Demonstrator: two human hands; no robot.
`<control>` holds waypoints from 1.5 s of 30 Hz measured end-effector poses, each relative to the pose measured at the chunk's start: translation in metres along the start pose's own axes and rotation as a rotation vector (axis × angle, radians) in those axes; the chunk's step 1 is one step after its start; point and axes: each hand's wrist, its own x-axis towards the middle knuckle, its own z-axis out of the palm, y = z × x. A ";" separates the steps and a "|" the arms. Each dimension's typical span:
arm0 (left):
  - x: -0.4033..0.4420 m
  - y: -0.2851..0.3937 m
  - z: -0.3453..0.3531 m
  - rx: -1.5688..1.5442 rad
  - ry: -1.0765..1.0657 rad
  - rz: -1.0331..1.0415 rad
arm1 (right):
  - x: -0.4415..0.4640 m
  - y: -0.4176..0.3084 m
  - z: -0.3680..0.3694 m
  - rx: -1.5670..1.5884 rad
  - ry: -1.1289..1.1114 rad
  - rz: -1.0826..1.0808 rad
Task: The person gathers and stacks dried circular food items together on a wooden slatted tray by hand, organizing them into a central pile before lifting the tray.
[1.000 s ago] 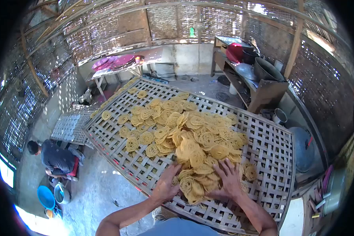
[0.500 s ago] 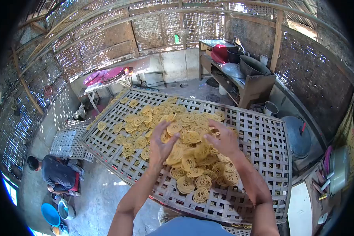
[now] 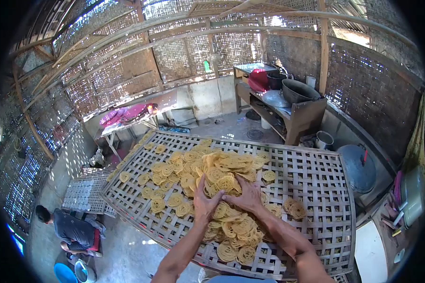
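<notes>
Noodle coils [image 3: 233,229] are heaped mid-rack [image 3: 311,188], a bunch cupped between left hand [image 3: 204,203] and right hand [image 3: 247,194], fingers probably curled; squeezed too hard, brittle ones could snap.

Golden yellow coils [image 3: 174,199] lie mid-frame on a pale grey-brown lattice tray [image 3: 311,188]. A bright blue basin [image 3: 64,273] shows lower left.

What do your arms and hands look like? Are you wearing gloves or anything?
No gloves: my left hand and right hand are bare. No sleeves cover my forearms, and I see no watch or bracelet. A bit of blue clothing shows below.
</notes>
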 end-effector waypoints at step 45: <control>-0.009 0.078 -0.008 -0.071 -0.121 0.491 | -0.053 0.005 -0.113 0.094 0.291 -0.313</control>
